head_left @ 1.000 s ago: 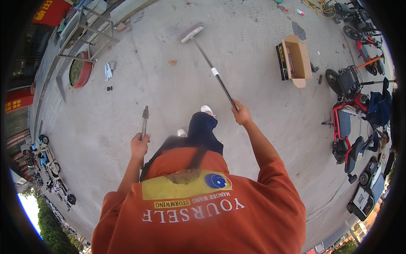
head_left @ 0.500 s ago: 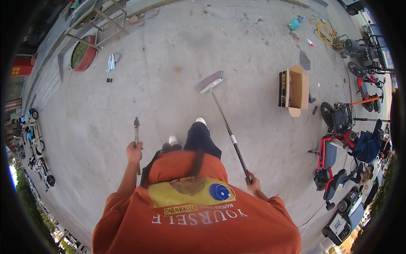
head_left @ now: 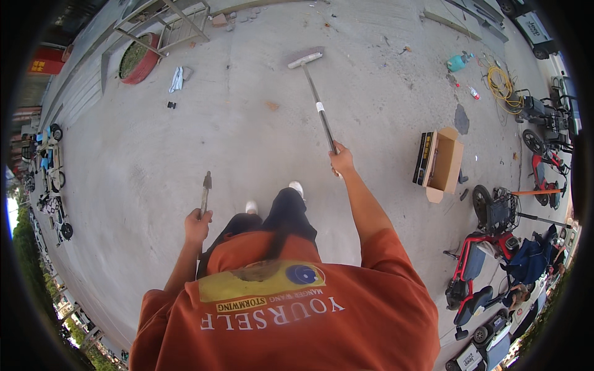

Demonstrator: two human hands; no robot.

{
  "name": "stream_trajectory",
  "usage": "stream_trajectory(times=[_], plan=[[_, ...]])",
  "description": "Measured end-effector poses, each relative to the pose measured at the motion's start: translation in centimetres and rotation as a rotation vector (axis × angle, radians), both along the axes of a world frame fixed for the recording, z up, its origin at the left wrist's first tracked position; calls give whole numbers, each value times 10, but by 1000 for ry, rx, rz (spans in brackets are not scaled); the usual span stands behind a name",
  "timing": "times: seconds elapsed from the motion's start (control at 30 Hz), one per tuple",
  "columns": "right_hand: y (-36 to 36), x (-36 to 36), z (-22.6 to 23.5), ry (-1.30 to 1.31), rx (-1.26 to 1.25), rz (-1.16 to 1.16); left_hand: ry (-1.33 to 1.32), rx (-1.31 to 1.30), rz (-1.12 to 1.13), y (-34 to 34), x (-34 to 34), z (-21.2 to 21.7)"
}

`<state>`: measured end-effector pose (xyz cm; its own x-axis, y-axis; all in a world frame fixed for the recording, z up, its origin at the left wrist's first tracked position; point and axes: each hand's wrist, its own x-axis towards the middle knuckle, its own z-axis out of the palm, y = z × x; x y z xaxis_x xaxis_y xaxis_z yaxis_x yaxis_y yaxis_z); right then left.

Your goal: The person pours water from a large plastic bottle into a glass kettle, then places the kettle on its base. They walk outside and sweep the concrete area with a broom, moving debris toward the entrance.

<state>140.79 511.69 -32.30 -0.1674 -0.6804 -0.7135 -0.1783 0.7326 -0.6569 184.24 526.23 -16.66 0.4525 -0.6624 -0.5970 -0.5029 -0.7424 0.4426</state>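
Observation:
My right hand [head_left: 341, 159] is closed around the lower end of a broom's metal handle [head_left: 327, 125], arm stretched forward. The wide broom head [head_left: 305, 58] lies far ahead on the concrete, bristles pointing away from me. In my left hand [head_left: 197, 226], closed in a fist, is a metal rod [head_left: 205, 199] with a dark, narrow tip [head_left: 207, 180] pointing forward. What kind of tool this rod is, I cannot tell. Its lower end is mostly hidden by my hand and arm.
An open cardboard box [head_left: 447, 162] lies on the right. Beyond it are a teal gas canister [head_left: 458, 62] and a coiled yellow hose [head_left: 500, 85]. Electric scooters [head_left: 473, 266] line the right side. A red round planter [head_left: 142, 62] and a pale cloth [head_left: 177, 79] are far left.
My right arm has reached out forward, pushing the broom head farther from me. My left hand keeps its grip on the rod, almost unmoved.

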Motion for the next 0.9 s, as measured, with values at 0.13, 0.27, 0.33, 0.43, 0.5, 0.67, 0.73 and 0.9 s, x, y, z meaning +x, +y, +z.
stream_trajectory(times=[0.13,0.27,0.33,0.43,0.5,0.67,0.73,0.9], plan=[[-130,12,19,-22,-43,49,-29,-26,66,20,12,14],[-131,21,34,-8,-59,104,-44,-18,112,45,31,15],[-82,23,39,-54,-28,56,-61,-17,102,52,44,11],[21,29,50,-69,24,27,-61,-131,62,53,63,0],[94,38,67,-87,37,29,-47,-45,63,45,81,-8],[257,89,122,-107,228,-43,-12,-97,-89,1,140,-23],[312,119,136,-19,239,-27,4,-127,-120,-14,167,-25],[389,198,112,19,229,-103,-8,-163,-179,-40,243,-23]])
